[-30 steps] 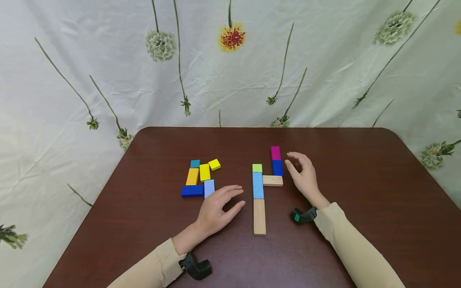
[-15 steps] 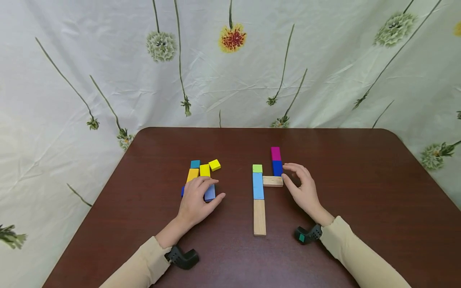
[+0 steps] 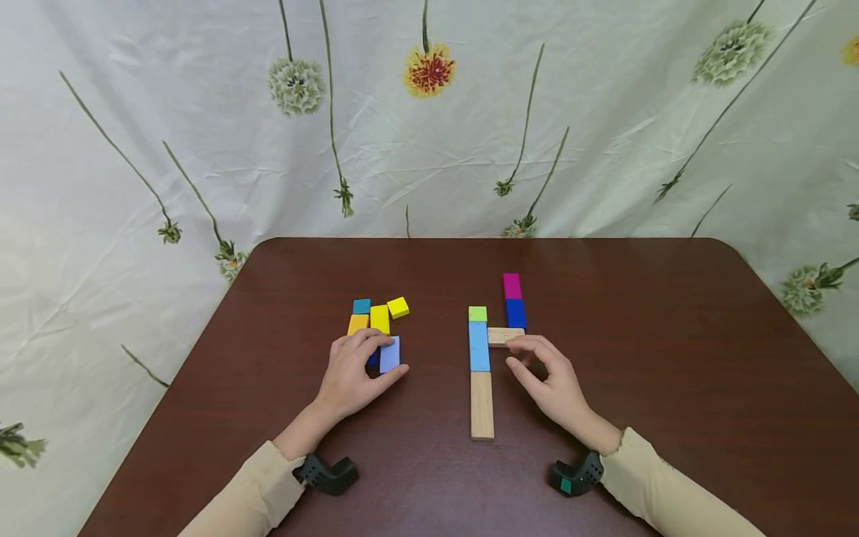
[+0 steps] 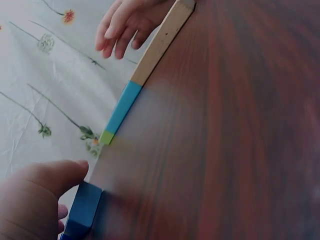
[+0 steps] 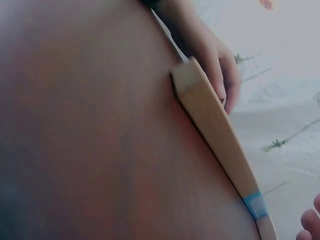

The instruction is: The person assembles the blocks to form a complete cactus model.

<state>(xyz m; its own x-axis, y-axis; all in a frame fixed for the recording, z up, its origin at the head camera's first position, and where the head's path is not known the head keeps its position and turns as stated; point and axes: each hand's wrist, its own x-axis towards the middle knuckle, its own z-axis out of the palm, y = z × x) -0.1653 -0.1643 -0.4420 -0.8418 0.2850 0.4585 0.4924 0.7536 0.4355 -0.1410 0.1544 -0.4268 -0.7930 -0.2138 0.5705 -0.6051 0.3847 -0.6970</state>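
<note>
In the head view my left hand (image 3: 350,377) is at the left group, its fingers over a dark blue block and its index fingertip at a periwinkle block (image 3: 390,354). In the left wrist view the thumb extends over the near end of that block (image 4: 86,205). My right hand (image 3: 553,380) has loosely bent fingers with nothing between them, and its fingertips overlap the small wooden block (image 3: 499,337). A row runs between the hands: a green block (image 3: 477,313), a sky-blue block (image 3: 479,345) and a long wooden block (image 3: 481,405). In the right wrist view only right fingertips (image 5: 311,220) show.
Above the small wooden block, a dark blue block (image 3: 515,313) and a magenta block (image 3: 511,286) form a column. Around the left hand lie an orange block (image 3: 358,324), a teal block (image 3: 362,306) and two yellow ones. A flowered cloth (image 3: 429,149) hangs behind the brown table (image 3: 604,298).
My left hand has moved left to the periwinkle block. My right hand has come down from beside the blue and magenta column to the small wooden block. The blocks look unmoved.
</note>
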